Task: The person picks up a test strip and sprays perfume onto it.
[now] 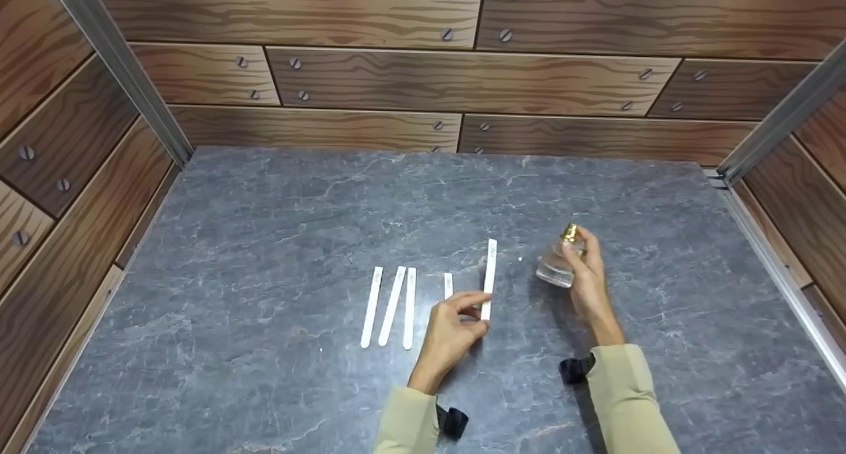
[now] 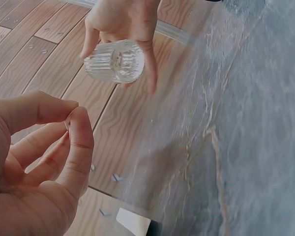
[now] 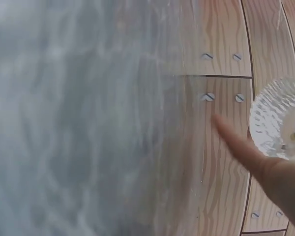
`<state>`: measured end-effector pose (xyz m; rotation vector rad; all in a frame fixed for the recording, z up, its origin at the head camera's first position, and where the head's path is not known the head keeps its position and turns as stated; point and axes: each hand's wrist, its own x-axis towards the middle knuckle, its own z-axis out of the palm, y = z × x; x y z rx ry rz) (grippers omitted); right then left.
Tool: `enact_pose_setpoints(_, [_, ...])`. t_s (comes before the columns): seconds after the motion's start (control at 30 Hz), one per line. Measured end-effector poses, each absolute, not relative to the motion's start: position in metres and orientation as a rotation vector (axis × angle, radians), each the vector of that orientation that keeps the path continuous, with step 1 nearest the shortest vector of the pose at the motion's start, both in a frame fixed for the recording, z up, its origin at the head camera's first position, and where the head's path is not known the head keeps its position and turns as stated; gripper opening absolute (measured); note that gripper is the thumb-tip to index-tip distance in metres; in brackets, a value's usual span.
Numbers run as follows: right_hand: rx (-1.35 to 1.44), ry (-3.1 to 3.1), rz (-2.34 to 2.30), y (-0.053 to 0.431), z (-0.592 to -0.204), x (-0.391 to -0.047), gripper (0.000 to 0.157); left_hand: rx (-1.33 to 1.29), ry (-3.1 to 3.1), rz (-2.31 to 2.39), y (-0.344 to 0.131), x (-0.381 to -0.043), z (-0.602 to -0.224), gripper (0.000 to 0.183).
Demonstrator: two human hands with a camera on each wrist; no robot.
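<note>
My left hand [image 1: 453, 332] pinches a white perfume test strip [image 1: 491, 265] near its lower end, between thumb and fingers. The strip stands raised, with small print near its top. In the left wrist view my left hand [image 2: 44, 152] shows the strip almost edge-on between the fingertips. To the right, my right hand [image 1: 588, 285] grips a clear glass perfume bottle [image 1: 554, 269] with a gold sprayer, a finger up by the top. The bottle [image 2: 115, 61] shows ribbed glass and its base in the left wrist view. Bottle and strip are apart.
Three more white strips [image 1: 409, 308] lie side by side left of my left hand. Another strip [image 1: 449, 283] is partly hidden behind that hand. The grey marbled tabletop [image 1: 264, 209] is bounded by wood-patterned walls [image 1: 396, 77] and metal posts [image 1: 119, 64].
</note>
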<state>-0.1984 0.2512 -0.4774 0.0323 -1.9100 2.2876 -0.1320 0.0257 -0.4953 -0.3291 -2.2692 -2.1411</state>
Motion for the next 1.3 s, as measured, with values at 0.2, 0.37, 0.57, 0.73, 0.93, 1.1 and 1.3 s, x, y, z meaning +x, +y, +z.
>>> enact_pose_setpoints(0.2, [0.083, -1.906, 2.38, 0.255, -0.478, -0.191, 0.044, -0.324, -2.258, -2.188, 0.027, -0.131, -0.495, 0.044])
enact_pose_setpoints(0.37, [0.102, -1.926, 2.361, 0.255, -0.48, -0.183, 0.061, -0.294, -2.264, -2.199, 0.027, -0.127, -0.498, 0.044])
enact_pose_setpoints(0.57, [0.172, -1.965, 2.347, 0.255, -0.478, -0.18, 0.072, -0.299, -2.246, -2.244, 0.028, -0.126, -0.499, 0.044])
enact_pose_setpoints(0.73, [0.128, -2.054, 2.186, 0.251, -0.474, -0.182, 0.07, -0.305, -2.236, -2.255, 0.028, -0.127, -0.494, 0.044])
enact_pose_setpoints(0.93, [0.102, -2.254, 1.789, 0.243, -0.472, -0.184, 0.078, -0.339, -2.255, -2.194, 0.028, -0.128, -0.492, 0.043])
enact_pose_setpoints(1.1, [0.084, -2.338, 1.602, 0.236, -0.468, -0.182, 0.076, -0.373, -2.289, -2.084, 0.027, -0.13, -0.492, 0.041])
enact_pose_setpoints(1.3, [0.129, -2.332, 1.389, 0.233, -0.47, -0.183, 0.069, -0.397, -2.308, -1.993, 0.026, -0.132, -0.491, 0.04])
